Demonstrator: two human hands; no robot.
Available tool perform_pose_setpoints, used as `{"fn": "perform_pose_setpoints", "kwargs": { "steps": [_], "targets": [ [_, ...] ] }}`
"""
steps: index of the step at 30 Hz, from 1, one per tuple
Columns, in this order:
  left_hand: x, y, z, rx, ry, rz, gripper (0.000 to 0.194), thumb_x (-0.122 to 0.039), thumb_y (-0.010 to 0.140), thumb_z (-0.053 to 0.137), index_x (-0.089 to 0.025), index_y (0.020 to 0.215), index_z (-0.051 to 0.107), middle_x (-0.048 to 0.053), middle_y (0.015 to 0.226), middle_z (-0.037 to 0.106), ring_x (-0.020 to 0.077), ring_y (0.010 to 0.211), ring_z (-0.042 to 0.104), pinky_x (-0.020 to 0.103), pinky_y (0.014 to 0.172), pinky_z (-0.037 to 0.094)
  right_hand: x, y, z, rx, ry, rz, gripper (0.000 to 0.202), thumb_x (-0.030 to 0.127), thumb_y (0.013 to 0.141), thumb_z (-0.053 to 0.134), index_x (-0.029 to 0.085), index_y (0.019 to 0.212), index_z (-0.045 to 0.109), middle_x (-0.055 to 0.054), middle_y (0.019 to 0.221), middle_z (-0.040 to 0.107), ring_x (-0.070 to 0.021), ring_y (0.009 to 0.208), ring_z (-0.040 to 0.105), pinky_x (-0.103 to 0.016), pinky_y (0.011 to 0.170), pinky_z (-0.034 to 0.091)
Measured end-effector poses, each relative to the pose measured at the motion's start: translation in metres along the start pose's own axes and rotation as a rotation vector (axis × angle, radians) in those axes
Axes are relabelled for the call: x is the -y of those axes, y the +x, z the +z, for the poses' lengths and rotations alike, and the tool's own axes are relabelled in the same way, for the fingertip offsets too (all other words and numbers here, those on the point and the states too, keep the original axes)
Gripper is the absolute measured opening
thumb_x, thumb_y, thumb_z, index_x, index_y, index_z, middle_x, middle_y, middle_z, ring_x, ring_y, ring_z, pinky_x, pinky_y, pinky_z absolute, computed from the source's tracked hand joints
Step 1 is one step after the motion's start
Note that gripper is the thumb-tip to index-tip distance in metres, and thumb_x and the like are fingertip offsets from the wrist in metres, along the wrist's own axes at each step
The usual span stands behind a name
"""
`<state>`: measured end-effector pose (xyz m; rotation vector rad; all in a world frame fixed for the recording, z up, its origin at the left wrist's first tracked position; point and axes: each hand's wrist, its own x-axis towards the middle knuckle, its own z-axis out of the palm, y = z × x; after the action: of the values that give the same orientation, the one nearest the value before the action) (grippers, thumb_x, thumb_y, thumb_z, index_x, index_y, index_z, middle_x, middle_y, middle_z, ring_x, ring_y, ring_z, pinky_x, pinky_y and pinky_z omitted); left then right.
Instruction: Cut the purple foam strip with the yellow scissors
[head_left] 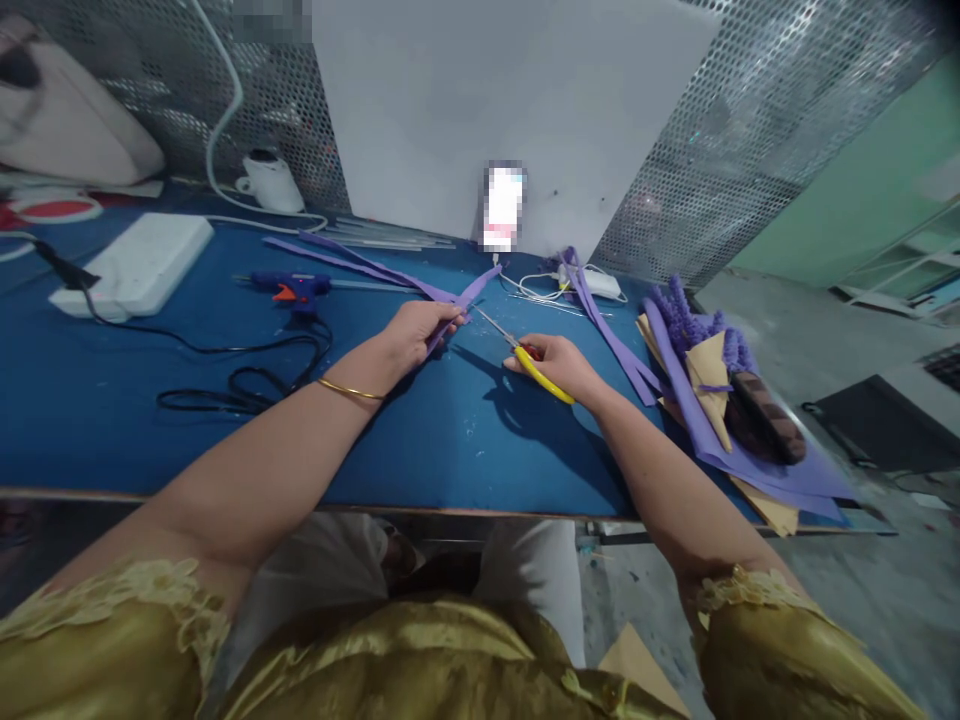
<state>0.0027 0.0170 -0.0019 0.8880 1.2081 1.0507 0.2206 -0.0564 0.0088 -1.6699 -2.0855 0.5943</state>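
Over the middle of the blue table, my left hand (427, 332) pinches a purple strip (476, 287), whose short end sticks out past the fingers. More long purple strips (360, 262) run from behind that hand toward the back left. My right hand (562, 368) is wrapped round yellow-handled scissors (541, 376). Their blades point left, with the tips close to the strip by my left fingers. Whether the blades touch the strip I cannot tell.
A blue glue gun (289, 287) and its black cord lie left, beside a white power strip (142, 265). A phone (501, 208) leans against the back board. Right are loose purple strips (611, 340), purple flowers (694, 320) and a brown case (765, 418).
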Motion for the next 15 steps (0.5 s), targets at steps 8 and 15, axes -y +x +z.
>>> {"fn": "perform_pose_setpoints", "kwargs": {
  "steps": [8,15],
  "targets": [
    [-0.0059,-0.0027,0.0048,-0.045,0.013,-0.048,0.016,-0.012,0.073,0.068,-0.017,0.058,0.066,0.002,0.054,0.063,0.0075,0.045,0.049,0.019,0.041,0.033,-0.0023,0.0024,-0.0021,-0.059,-0.009,0.037,0.039,0.059,0.075,0.061,0.020,0.082,0.065,0.003,0.063,0.052,-0.0125,0.059,0.044,-0.025,0.056,0.027],
    [-0.0049,-0.0016,0.0045,-0.055,0.012,-0.029,0.012,-0.011,0.070,0.071,-0.015,0.059,0.066,0.002,0.053,0.063,0.0063,0.041,0.049,0.018,0.039,0.031,-0.0028,0.0042,-0.0004,-0.052,-0.088,0.025,0.041,0.061,0.077,0.060,0.022,0.087,0.067,0.001,0.069,0.060,-0.0136,0.062,0.050,-0.025,0.056,0.028]
  ]
}}
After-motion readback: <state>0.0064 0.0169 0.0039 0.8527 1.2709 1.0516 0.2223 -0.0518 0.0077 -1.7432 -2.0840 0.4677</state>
